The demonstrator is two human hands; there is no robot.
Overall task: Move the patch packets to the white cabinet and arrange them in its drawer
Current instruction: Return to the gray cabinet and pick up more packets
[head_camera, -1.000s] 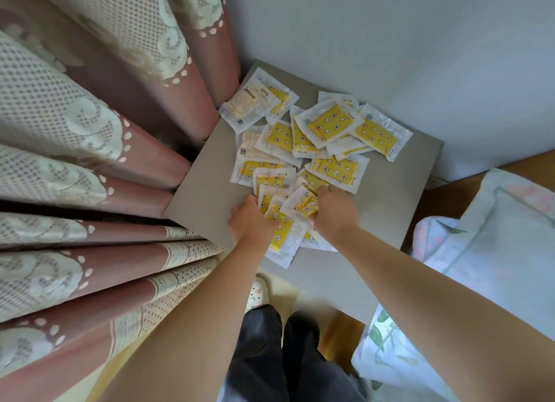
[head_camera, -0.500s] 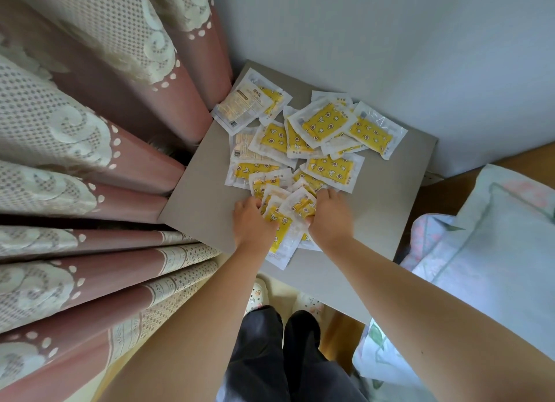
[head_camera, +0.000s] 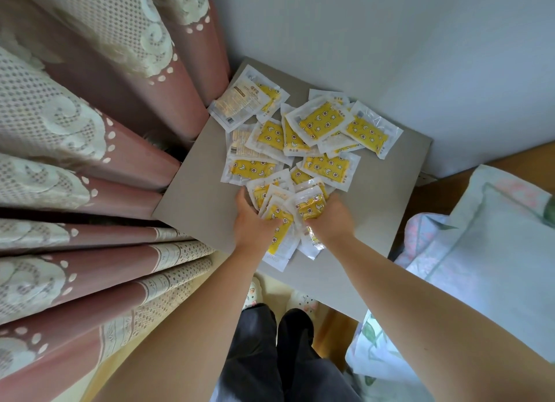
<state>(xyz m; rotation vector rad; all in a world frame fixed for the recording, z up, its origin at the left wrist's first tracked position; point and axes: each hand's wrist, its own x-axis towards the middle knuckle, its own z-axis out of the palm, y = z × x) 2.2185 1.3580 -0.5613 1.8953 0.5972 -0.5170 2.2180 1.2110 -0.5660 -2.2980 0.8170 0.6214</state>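
Observation:
Several patch packets [head_camera: 318, 124], clear wrappers with yellow star-and-moon prints, lie scattered and overlapping on a grey tabletop [head_camera: 198, 191]. My left hand [head_camera: 250, 221] and my right hand [head_camera: 330, 218] meet at the near end of the pile. Between them they hold a bunch of packets [head_camera: 280, 230], each hand's fingers curled round it from its own side. A few of the gripped packets stick out toward me past the wrists. The white cabinet and its drawer are not in view.
Pink curtains with white lace [head_camera: 75, 161] hang close along the table's left side. A pale wall stands behind it. A bed with light floral bedding and a pillow [head_camera: 480, 251] lies at the right. My legs and slippers [head_camera: 270, 326] are below the table's near edge.
Both hands have closed in on the near packets and bunched them together. The bunch now stands a little higher between my hands. The far packets have not moved.

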